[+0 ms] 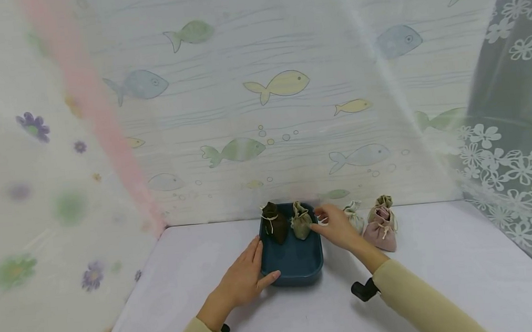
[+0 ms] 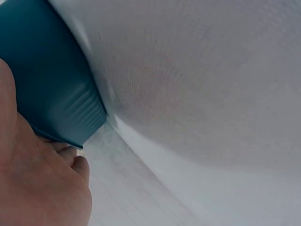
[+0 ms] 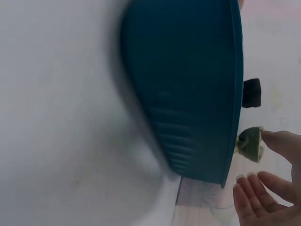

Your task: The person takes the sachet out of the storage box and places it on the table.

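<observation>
A dark blue plastic bin (image 1: 291, 264) stands on the table in the head view. Inside it, toward the far end, sit a dark brown drawstring pouch (image 1: 278, 228) and an olive-beige drawstring pouch (image 1: 302, 226). My left hand (image 1: 242, 276) rests against the bin's left side, fingers extended along the rim, thumb over the near left corner. At the far right rim is my right hand (image 1: 338, 227), thumb apart from the fingers and close to the olive-beige pouch. In the right wrist view that pouch's top (image 3: 250, 144) shows above the rim, right at the thumb tip.
Right of the bin, partly behind my right hand, stands a pale drawstring pouch (image 1: 355, 216). Next to it are a pink pouch (image 1: 380, 235) and a brownish pouch top (image 1: 385, 200) behind. A fish-printed curtain (image 1: 242, 110) hangs at the white table's far edge.
</observation>
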Available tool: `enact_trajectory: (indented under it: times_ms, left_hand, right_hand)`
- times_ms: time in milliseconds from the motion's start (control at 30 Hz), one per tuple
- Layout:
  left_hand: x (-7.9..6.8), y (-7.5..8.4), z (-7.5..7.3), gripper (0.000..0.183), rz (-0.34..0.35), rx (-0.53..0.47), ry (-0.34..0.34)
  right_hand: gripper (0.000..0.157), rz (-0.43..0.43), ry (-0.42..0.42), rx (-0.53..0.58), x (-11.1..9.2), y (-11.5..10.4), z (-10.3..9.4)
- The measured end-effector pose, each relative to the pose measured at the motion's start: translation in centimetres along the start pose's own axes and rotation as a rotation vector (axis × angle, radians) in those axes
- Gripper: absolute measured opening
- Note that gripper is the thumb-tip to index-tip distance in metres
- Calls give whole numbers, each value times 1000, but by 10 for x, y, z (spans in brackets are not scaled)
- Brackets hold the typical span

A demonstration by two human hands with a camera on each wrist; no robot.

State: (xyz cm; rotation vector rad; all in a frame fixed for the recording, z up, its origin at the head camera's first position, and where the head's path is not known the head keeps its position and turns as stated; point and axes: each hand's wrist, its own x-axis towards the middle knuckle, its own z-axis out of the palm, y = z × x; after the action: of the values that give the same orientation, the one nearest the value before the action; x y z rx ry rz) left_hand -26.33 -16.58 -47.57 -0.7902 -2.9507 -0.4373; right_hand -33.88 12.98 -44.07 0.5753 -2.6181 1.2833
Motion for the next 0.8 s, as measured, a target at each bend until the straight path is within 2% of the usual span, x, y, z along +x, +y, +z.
enact_trajectory:
  times_ms: [167,400,633,800]
  left_hand:
    - [-1,3,-5,99,-14,-4,-14]
    - [0,4,-4,99,-37,8,-42]
    - [-1,5,-3,99,-35,15,-45]
    - [0,4,-6,99,-33,24,-43]
  right_hand:
    - [42,19,15,6,13,1,11]
    - [46,23,22,-12,22,3,23]
    - [50,74,-10,-74,29,2,28]
    - [51,73,-24,-108,35,2,30]
